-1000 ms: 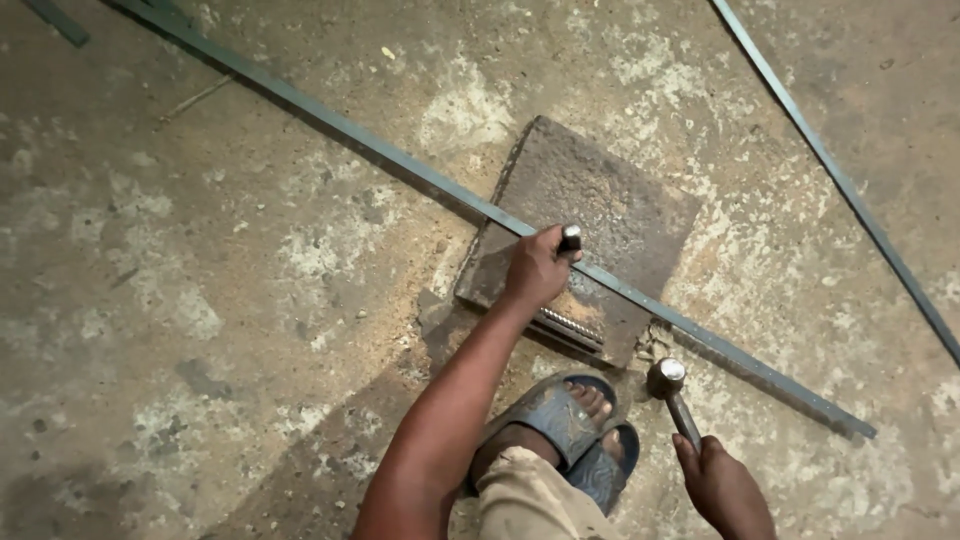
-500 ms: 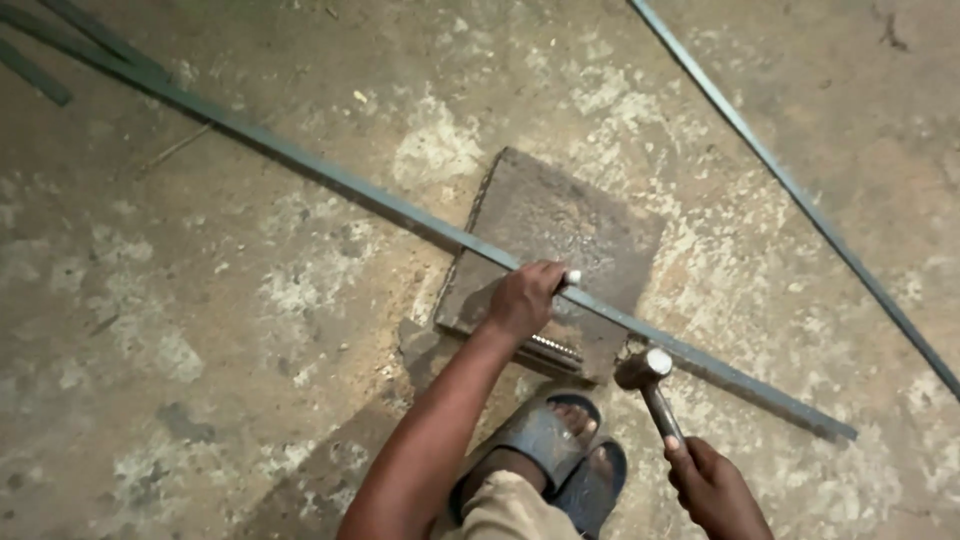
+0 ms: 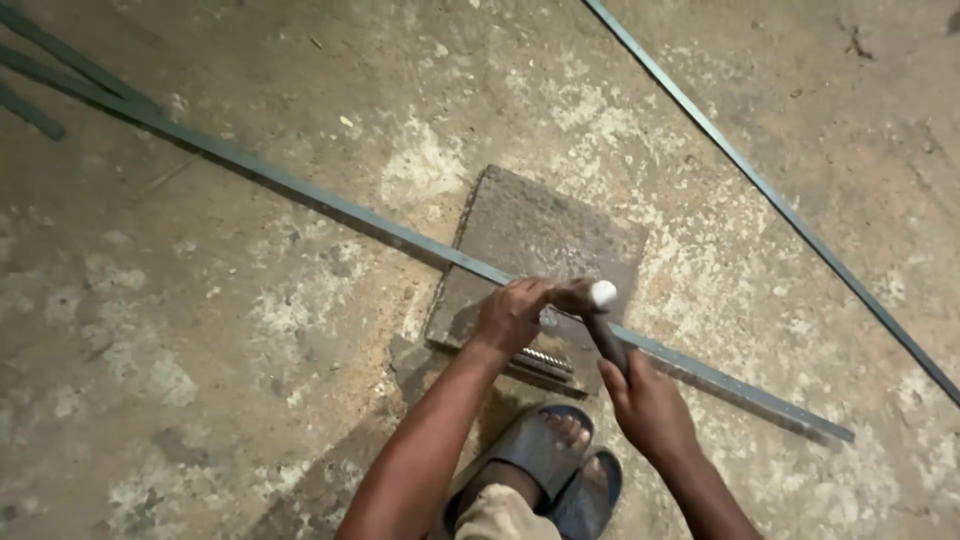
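left hand (image 3: 512, 315) closed on a punch, pressing it to the flat steel bar (image 3: 300, 195) | right hand (image 3: 648, 405) grips hammer (image 3: 604, 325), head just beside left fingers | steel plate (image 3: 540, 235) beneath both

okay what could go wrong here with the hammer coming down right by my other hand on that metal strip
The hammer head sits almost against the left hand holding the long metal strip on the steel plate; a slightly off blow could likely hit its fingers. The strip runs far past the plate unsupported, so it may bounce or slide. The foot in an open sandal lies close under the plate's edge, exposed to a glancing hammer.
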